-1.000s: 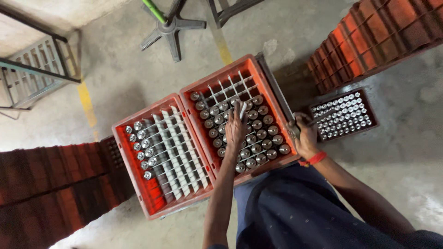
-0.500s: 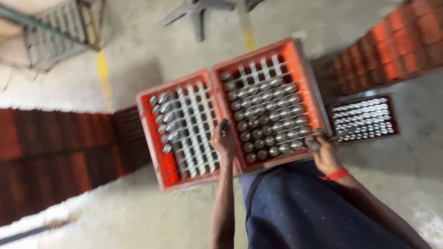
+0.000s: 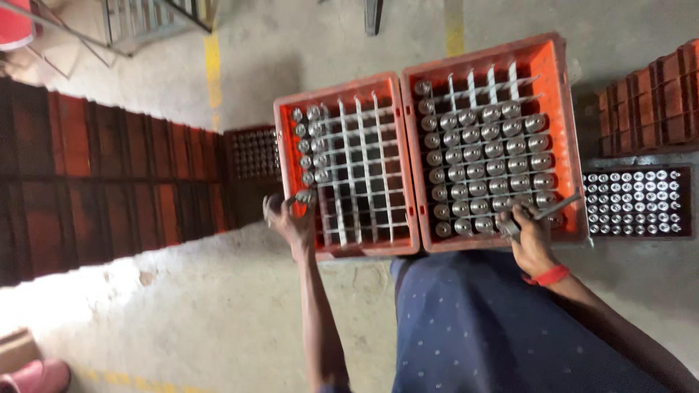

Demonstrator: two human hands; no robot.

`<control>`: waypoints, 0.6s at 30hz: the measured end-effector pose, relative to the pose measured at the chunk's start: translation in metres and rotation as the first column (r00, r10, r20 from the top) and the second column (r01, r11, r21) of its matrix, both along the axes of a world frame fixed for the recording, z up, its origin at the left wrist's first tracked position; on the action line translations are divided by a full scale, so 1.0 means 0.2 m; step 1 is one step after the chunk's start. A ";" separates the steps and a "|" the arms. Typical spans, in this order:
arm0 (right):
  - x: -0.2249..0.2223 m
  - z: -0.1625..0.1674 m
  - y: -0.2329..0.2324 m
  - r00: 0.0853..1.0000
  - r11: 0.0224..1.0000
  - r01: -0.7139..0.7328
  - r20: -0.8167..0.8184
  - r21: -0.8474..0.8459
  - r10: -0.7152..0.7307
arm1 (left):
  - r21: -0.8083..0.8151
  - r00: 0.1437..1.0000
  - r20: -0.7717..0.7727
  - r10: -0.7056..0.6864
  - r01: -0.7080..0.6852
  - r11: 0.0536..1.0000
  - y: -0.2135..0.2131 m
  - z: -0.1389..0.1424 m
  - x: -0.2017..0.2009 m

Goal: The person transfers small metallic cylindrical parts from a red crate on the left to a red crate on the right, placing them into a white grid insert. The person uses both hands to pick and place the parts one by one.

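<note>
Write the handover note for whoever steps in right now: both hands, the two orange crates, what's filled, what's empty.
Left hand: at the near left corner of the left crate, holding a capped bottle over the rim.
Right hand: at the near edge of the right crate, gripping a thin metal tool.
Crates: side by side, touching, just beyond the person's lap.
Done: right crate is nearly full of bottles; only its far row has open cells.
Left: left crate has bottles only along its left side; the other cells are empty.
Nearby: a dark crate of capped bottles on the right.
</note>
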State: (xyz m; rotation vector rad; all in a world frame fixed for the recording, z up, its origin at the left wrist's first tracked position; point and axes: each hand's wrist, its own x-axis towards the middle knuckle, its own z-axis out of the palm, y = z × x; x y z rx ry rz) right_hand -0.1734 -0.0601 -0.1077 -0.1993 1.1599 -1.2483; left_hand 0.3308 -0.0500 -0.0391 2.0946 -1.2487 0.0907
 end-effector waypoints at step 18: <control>0.34 0.40 -0.10 0.976 0.969 -0.200 -0.115 -0.145 0.184 | 0.223 0.563 -0.778 -0.280 0.663 0.714 0.18 -0.05 -1.54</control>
